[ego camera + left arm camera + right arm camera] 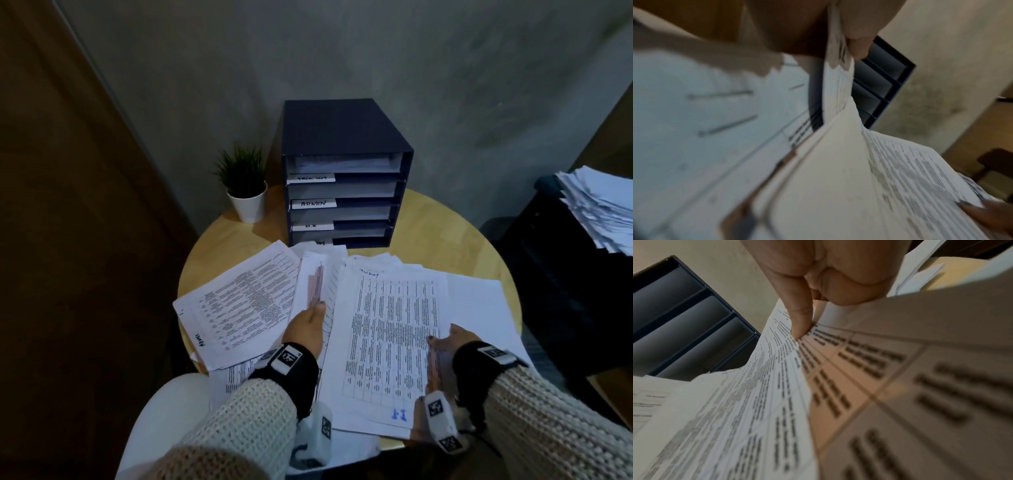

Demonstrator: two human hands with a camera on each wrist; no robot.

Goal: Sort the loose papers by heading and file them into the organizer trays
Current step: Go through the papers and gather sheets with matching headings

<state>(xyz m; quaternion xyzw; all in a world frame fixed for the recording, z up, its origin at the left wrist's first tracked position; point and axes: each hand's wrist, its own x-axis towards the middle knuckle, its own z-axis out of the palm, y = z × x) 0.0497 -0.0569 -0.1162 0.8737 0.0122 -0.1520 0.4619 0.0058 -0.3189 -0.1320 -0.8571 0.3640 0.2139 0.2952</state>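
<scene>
Your right grip (445,342) pinches the right edge of a printed table sheet (390,339), thumb on top; your left grip (306,329) pinches the edge of another sheet (313,284) just beside it. Both sheets lie among loose papers (239,308) spread across the round wooden surface (445,240). Behind them stands the dark organizer (342,171) with labelled trays, a small potted plant (245,185) beside it. Another paper stack (599,205) sits off to your right.

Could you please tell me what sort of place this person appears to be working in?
Probably a small office or home-office corner. A dark organizer with labelled trays, one reading ADMIN, stands on a round wooden table against a grey wall, with printed papers spread before it and another paper stack to the right.
</scene>
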